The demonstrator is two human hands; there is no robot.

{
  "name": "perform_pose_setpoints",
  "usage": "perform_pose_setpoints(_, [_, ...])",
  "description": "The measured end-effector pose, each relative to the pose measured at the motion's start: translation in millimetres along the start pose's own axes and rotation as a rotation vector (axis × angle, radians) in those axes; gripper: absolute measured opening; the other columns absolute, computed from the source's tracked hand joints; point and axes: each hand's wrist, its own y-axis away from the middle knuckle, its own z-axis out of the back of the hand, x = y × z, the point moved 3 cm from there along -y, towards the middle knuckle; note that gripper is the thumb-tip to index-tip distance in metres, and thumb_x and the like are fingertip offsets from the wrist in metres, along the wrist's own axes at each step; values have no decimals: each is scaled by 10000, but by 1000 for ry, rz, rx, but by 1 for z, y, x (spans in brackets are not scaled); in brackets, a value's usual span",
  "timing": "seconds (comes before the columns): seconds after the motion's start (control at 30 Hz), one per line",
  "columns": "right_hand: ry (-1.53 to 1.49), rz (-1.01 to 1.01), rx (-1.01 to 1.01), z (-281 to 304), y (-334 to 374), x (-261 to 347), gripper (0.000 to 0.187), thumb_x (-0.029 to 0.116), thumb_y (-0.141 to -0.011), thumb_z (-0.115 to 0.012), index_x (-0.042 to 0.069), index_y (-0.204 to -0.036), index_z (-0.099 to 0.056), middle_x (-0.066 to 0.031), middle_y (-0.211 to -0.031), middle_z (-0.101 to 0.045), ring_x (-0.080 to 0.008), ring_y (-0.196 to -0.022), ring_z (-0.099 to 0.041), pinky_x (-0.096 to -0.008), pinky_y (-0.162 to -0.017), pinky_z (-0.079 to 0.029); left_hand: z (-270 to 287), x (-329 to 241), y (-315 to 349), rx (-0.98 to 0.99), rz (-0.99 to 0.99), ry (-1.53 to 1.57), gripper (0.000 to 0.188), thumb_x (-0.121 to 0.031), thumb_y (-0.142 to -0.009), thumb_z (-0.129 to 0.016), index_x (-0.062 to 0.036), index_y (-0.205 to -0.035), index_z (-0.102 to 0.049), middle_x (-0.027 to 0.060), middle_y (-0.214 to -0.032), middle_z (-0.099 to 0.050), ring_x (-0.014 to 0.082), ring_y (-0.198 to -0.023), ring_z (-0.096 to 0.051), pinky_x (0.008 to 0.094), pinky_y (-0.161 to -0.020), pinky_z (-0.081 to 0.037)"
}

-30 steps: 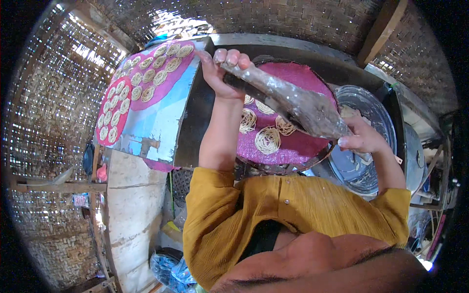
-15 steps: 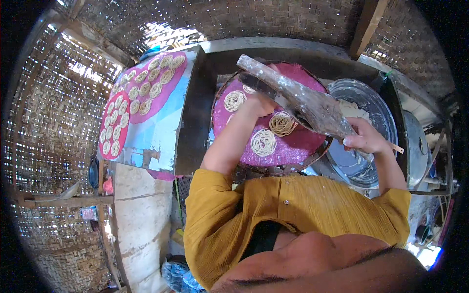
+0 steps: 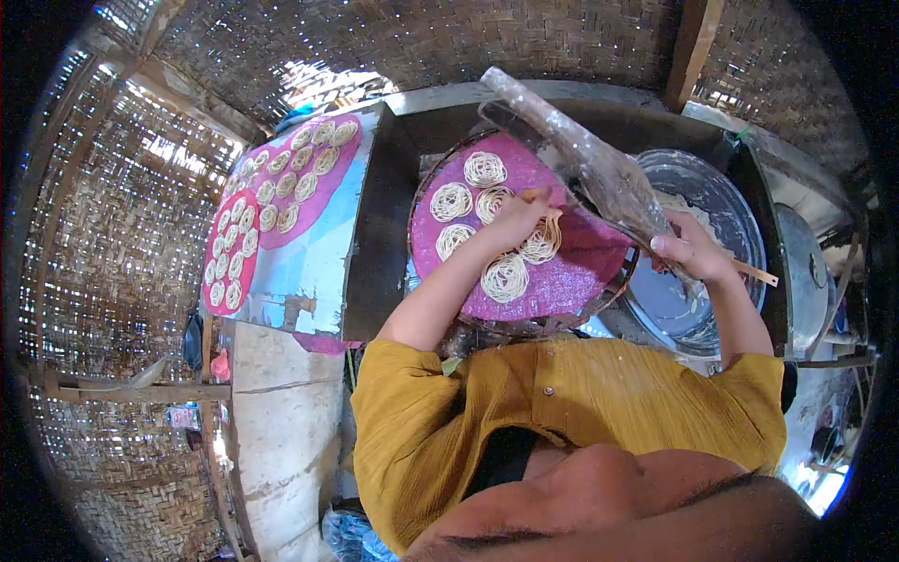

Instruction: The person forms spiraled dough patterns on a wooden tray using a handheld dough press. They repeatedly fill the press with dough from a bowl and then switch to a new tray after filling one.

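Observation:
A long wooden press-like tool [image 3: 595,155], worn and smeared with pale dough, slants over a round tray lined with pink cloth [image 3: 581,295]. My right hand [image 3: 691,249] is closed around its narrow lower end. Over the cloth, my left hand [image 3: 521,221] has its fingers pressed together on pale dough strands [image 3: 554,225], just above a nest of strands [image 3: 537,247]. More coiled nests lie around it, such as one at the far side [image 3: 485,169] and one nearer me [image 3: 504,278]. My left hand partly covers the nests in the middle.
Right of the tray stands a wide metal basin [image 3: 740,201] with pale dough, a stick [image 3: 757,273] crossing its rim. A big lidded metal pot [image 3: 801,272] is farther right. At left, a blue-topped surface [image 3: 304,253] bears pink cloths with several nests. Woven walls [image 3: 524,42] enclose the place.
The tool has shifted slightly to the right and away from me. My left hand has come out from beneath it toward the nests in the middle, uncovering the far ones.

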Motion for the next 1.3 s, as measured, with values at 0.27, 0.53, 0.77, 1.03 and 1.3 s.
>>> perform_pose_setpoints(0.27, [-20, 15, -14, 4, 11, -10, 545, 439, -660, -600, -24, -936, -521, -66, -698, -531, -132, -557, -515, -251, -498, -435, 15, -31, 57, -161, -484, -1164, 465, -420, -813, -408, -123, -1167, -458, 138, -1348, -178, 386, -1129, -277, 523, -886, -240])
perform_pose_setpoints(0.53, [-113, 39, 308, -35, 33, -3, 627, 549, -737, -468, -37, -948, -536, -79, -647, -535, -155, -511, -508, -270, -436, -379, 72, -134, 57, 137, -606, 1346, 816, -692, -717, -344, -114, -1289, -274, 152, -1251, -374, 299, -1195, -299, 436, -985, -237])
perform_pose_setpoints(0.77, [-124, -212, 213, -24, 50, 1, 554, 515, -814, -394, -10, -816, -568, -76, -593, -549, -137, -496, -532, -247, -452, -424, 59, -123, 35, 60, -763, 1304, 806, -693, -700, -369, -123, -1268, -315, 37, -766, -571, 229, -744, -551, 386, -777, -416])
perform_pose_setpoints(1.03, [152, -197, 280, -29, 40, -19, 486, 442, -831, -400, -3, -713, -554, -65, -563, -540, -139, -470, -512, -269, -459, -417, 46, -82, 29, 9, -709, 1495, 756, -645, -737, -384, -139, -1289, -283, -46, -606, -488, 116, -575, -488, 332, -656, -424])
perform_pose_setpoints(1.3, [294, -182, 67, -19, 53, 7, 515, 494, -725, -524, -21, -724, -546, -74, -594, -548, -138, -496, -534, -259, -439, -428, 53, -106, 43, 57, -813, 1528, 672, -619, -759, -385, -144, -1235, -366, -54, -547, -482, 113, -511, -486, 327, -624, -430])
